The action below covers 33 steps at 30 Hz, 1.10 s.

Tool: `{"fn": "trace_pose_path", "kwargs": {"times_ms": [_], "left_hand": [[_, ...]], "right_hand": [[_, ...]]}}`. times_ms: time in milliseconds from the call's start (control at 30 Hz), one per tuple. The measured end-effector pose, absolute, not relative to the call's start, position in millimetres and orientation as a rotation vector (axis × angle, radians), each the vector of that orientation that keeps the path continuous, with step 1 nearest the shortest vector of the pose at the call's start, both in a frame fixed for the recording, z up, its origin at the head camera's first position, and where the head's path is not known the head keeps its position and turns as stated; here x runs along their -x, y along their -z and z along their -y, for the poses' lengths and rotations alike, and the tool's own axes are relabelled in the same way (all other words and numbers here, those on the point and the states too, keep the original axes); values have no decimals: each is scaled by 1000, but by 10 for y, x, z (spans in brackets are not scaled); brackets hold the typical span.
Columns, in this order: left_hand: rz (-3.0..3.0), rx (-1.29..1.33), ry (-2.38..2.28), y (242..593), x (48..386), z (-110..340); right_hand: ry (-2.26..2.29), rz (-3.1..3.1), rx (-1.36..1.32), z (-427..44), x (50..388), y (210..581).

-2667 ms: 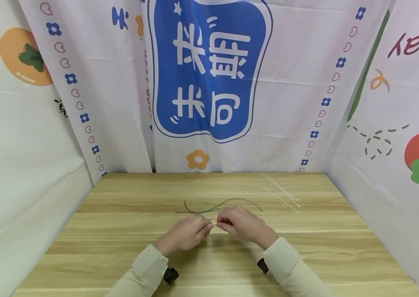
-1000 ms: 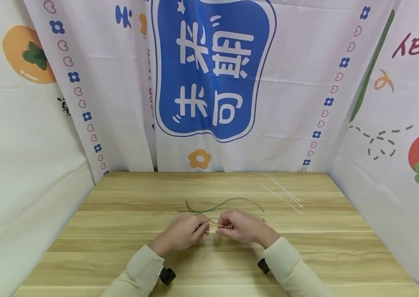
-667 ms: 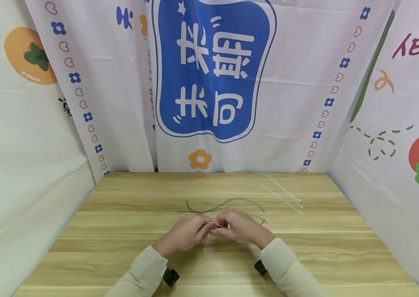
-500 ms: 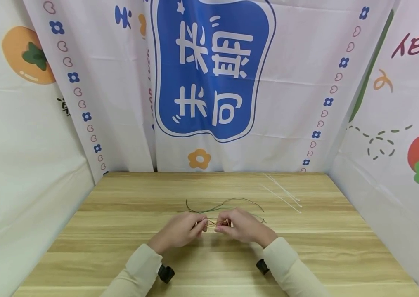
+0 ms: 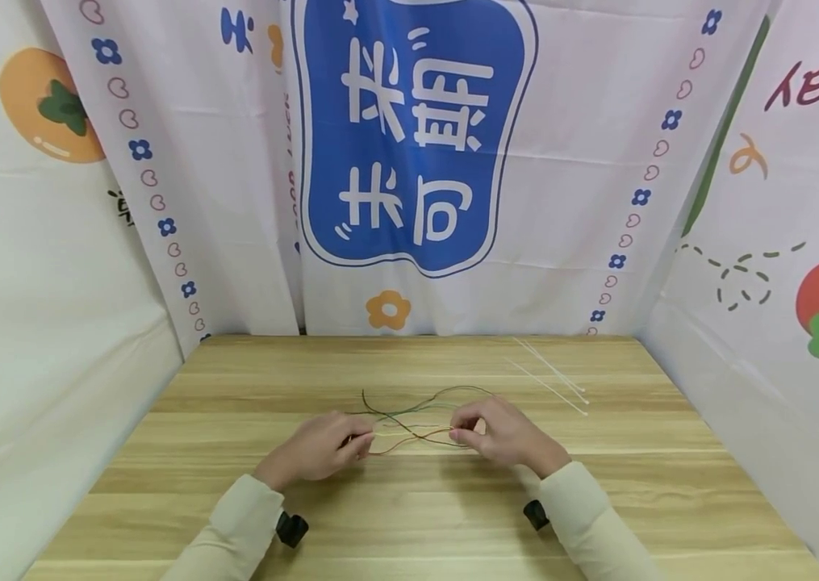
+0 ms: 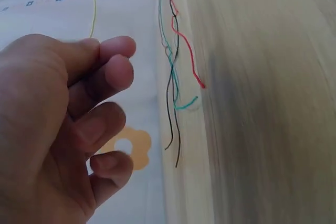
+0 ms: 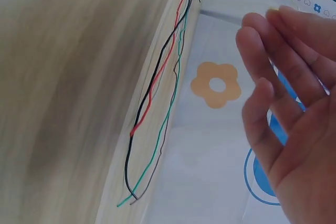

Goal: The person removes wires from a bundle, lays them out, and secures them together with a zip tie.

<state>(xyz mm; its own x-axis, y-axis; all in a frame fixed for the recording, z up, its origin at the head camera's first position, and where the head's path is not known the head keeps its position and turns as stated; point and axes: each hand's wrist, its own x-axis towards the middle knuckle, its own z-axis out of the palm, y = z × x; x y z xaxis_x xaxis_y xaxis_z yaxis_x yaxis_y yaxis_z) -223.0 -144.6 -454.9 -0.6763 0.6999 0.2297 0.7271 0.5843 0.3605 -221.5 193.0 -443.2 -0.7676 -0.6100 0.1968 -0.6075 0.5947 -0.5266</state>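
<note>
A thin yellow wire point(image 6: 94, 17) stretches between my two hands above the table. My left hand point(image 5: 325, 445) pinches one end between thumb and index finger, its other fingers loosely curled. My right hand point(image 5: 499, 428) pinches the other end; a speck of yellow shows at its fingertips in the right wrist view. Below the hands, a red wire point(image 6: 191, 51), a black wire point(image 7: 140, 106) and a green wire point(image 7: 167, 113) lie loose on the table, crossing one another, along with a thin dark wire point(image 7: 164, 142).
White cable ties point(image 5: 549, 387) lie at the back right of the wooden table point(image 5: 409, 516). A printed white cloth point(image 5: 569, 161) hangs behind the table, with more cloth at both sides. Dark wrist cameras sit at both cuffs.
My hands, close together with a bunch of wires between their fingers, have drawn apart to left and right. The yellow wire now spans them, and the red wire lies on the table.
</note>
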Motion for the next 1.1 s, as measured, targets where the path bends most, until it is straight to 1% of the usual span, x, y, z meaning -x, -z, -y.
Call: {"fn": "trace_pose_path", "kwargs": {"times_ms": [100, 267, 400, 600, 900, 1100], "left_hand": [[2709, 1185, 563, 4555, 2216, 1468], [2653, 1016, 328, 4577, 2191, 1447], [2613, 936, 186, 4566, 2166, 1424], [2572, 910, 38, 4579, 2186, 1383], [2519, 932, -57, 4558, 2177, 1336], [2568, 904, -85, 4573, 2182, 1374]], "right_hand": [[908, -2831, 1103, -1935, 2214, 4420], [894, -2788, 1196, -1949, 2219, 4425], [776, -2827, 1272, -1974, 2223, 4458], [665, -2897, 1114, -2043, 2202, 4441], [806, -2785, 997, -2203, 2250, 4509], [772, -2793, 1026, -2275, 2260, 4498]]}}
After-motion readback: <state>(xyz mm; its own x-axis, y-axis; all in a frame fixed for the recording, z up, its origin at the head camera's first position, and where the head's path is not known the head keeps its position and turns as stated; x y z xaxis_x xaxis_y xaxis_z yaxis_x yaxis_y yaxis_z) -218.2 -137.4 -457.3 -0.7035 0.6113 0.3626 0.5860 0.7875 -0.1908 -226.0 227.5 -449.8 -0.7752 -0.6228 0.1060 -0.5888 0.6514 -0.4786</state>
